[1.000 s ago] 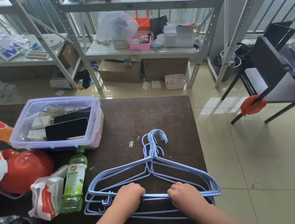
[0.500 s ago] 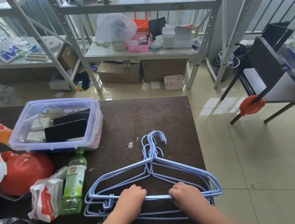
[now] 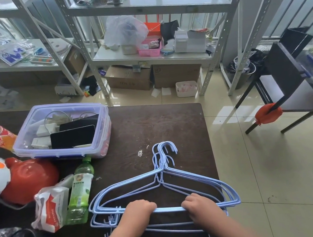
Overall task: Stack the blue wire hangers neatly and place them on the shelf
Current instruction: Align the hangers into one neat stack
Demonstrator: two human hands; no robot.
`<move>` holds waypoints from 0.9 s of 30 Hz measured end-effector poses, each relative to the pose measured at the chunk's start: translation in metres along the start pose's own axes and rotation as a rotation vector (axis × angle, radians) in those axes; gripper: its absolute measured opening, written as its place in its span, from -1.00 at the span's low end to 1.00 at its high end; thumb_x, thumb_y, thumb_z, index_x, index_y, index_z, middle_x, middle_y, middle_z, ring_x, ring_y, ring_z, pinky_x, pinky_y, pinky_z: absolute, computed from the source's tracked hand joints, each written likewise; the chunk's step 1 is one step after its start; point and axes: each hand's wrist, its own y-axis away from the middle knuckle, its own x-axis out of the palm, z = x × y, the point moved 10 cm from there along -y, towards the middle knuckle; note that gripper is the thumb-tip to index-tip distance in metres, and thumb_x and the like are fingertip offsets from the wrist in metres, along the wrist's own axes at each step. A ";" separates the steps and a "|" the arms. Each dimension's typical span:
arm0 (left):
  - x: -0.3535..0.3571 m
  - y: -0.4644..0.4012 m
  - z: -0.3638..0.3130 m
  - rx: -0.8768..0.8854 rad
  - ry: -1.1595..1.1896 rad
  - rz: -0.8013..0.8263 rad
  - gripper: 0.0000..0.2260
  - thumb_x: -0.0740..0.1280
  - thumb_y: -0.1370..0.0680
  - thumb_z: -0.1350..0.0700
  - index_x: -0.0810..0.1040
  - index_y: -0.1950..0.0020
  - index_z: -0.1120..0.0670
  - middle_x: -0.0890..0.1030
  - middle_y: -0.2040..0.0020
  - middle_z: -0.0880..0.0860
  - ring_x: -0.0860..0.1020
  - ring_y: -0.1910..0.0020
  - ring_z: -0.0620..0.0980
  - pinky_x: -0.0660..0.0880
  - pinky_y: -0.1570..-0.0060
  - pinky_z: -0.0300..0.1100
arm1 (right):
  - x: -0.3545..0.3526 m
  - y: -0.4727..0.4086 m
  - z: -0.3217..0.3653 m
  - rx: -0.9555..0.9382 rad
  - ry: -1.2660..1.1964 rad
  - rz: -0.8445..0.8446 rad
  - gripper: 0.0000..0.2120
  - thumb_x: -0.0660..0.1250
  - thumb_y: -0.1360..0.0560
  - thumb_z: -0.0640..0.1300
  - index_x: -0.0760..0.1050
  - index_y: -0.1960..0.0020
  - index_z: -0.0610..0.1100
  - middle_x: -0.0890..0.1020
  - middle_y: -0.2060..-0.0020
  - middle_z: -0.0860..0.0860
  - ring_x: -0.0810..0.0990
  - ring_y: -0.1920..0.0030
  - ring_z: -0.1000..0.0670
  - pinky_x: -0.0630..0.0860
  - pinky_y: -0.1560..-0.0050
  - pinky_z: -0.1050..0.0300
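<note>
Blue wire hangers (image 3: 165,178): gathered, unevenly aligned, at table (image 3: 132,125) near-right corner; left hand (image 3: 138,212) and right hand (image 3: 198,204) clenched around bottom bars; shelf (image 3: 150,57) placement outstanding.

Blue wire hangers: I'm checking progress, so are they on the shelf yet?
No, the blue wire hangers lie on the dark table, with the left hand and right hand gripping their bottom bars.

Head-worn view — forward and down over table (image 3: 145,127).

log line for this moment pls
stage: aligning stack | left hand: grips bottom bars | right hand: grips bottom bars | blue wire hangers: on table | shelf: pending
</note>
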 end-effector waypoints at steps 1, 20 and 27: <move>0.001 -0.002 0.000 0.008 -0.006 0.003 -0.82 0.18 -0.43 0.28 0.48 0.05 0.07 0.61 0.01 0.12 0.55 -0.02 0.21 0.24 0.17 -0.11 | -0.001 0.002 -0.001 0.004 -0.021 -0.019 -0.94 0.21 -0.23 -0.14 0.38 0.39 0.00 0.48 0.45 0.15 0.47 0.39 0.14 0.34 0.53 0.28; -0.069 0.007 -0.004 0.098 -0.062 -0.341 -0.71 0.48 -0.01 0.22 0.48 0.40 -0.02 0.50 0.53 -0.06 0.50 0.55 -0.07 0.33 0.60 -0.28 | -0.066 0.006 -0.010 0.036 -0.040 -0.246 -0.88 0.17 -0.24 -0.22 0.43 0.29 -0.04 0.48 0.47 0.08 0.46 0.42 0.01 0.35 0.50 0.13; -0.061 0.026 -0.014 0.080 -0.012 -0.386 -0.69 0.51 -0.04 0.22 0.44 0.41 -0.01 0.44 0.55 -0.05 0.45 0.56 -0.08 0.29 0.59 -0.26 | -0.062 0.018 0.000 0.002 -0.069 -0.261 -0.83 0.36 -0.23 -0.25 0.44 0.28 -0.03 0.50 0.45 0.08 0.46 0.40 0.00 0.38 0.46 0.14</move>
